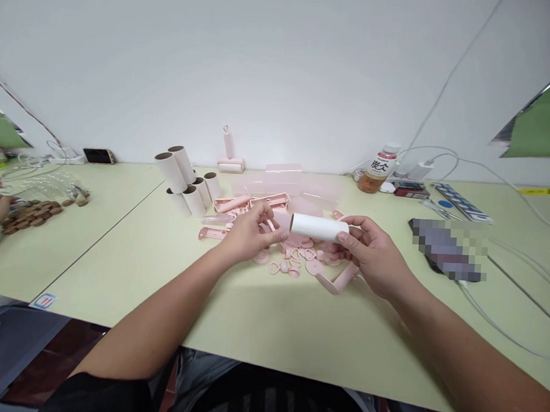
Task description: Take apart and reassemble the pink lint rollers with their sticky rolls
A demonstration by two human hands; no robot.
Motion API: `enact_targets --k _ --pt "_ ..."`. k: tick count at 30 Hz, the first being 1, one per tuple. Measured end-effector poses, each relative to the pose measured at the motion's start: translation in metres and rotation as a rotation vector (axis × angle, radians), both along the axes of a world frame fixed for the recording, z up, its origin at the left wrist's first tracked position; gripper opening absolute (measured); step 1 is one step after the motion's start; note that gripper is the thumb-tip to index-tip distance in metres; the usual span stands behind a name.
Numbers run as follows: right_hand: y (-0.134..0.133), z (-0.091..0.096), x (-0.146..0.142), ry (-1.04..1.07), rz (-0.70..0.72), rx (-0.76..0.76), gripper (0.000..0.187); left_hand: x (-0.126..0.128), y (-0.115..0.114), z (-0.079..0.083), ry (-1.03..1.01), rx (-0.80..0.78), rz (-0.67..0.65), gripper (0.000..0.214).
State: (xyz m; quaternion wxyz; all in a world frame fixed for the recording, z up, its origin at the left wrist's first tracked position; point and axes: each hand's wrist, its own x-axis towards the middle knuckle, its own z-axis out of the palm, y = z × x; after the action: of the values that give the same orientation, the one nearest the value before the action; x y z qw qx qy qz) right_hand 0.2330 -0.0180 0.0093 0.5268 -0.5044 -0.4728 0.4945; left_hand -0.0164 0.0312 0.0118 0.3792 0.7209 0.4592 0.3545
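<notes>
Over the table, tube crosswise, mouth leftward.

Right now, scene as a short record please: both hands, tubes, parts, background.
right hand: right hand grips a white cardboard tube near one end
left hand: left hand open beside the tube's other, hollow end; contact unclear
other tubes: white cardboard tube cluster to the left, two stacked on top
parts: loose pale-pink plastic pieces, some heart-shaped, below the hands
background: pink-handled roller upright by the white wall

The head view overlooks the table (forward, downward).
</notes>
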Motion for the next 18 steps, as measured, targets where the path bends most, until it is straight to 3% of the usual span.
enact_targets --k 3,7,13,18 --pt "0.000 0.002 0.001 -0.013 -0.029 0.017 0.056 -0.010 0.005 0.005 0.347 0.102 0.011 0.038" --pt "-0.002 0.003 0.000 -0.066 0.005 0.035 0.051 -0.008 0.005 0.000 0.547 0.170 -0.040 0.039" --pt "-0.003 0.005 -0.001 -0.131 0.004 0.051 0.051 0.006 0.000 -0.019 0.597 0.219 -0.054 0.035" --pt "-0.004 0.007 -0.001 -0.147 -0.001 0.060 0.051 0.005 -0.005 -0.014 0.554 0.226 -0.024 0.029"
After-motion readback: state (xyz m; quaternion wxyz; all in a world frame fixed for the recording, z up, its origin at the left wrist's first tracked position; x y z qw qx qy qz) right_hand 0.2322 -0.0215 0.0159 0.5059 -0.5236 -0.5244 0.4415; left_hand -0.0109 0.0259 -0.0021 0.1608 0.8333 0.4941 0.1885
